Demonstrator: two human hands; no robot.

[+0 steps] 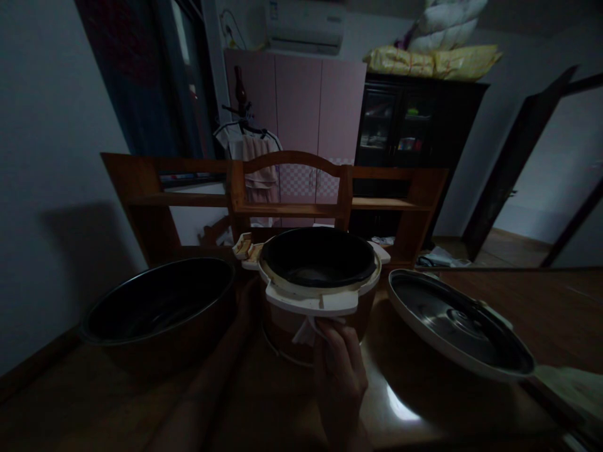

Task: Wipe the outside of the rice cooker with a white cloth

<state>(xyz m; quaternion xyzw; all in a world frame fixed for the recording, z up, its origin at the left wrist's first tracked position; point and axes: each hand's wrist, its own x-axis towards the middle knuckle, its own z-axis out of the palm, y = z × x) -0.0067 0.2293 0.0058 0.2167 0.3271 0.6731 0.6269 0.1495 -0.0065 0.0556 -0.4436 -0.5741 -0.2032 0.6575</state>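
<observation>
A rice cooker (pixel 285 326) with a pale rim and a dark inside stands uncovered on the wooden table. My right hand (pixel 340 361) pinches a crumpled white tissue (pixel 306 331) against the cooker's front, just under the pale front latch (pixel 311 300). On the cooker's left side, my left hand (pixel 248 304) lies in deep shadow, and its fingers cannot be made out. Left of that arm sits a dark, round inner pot (pixel 164 336). The cooker's lid (pixel 455 320) rests at the right, tilted, with its metal inner side showing.
Behind the cooker, a wooden shelf rack (pixel 292 208) rises along the table's back edge. The table (pixel 264 411) has a bright reflection at the right front. A pale green item (pixel 575 389) lies at the far right edge. The room is dim.
</observation>
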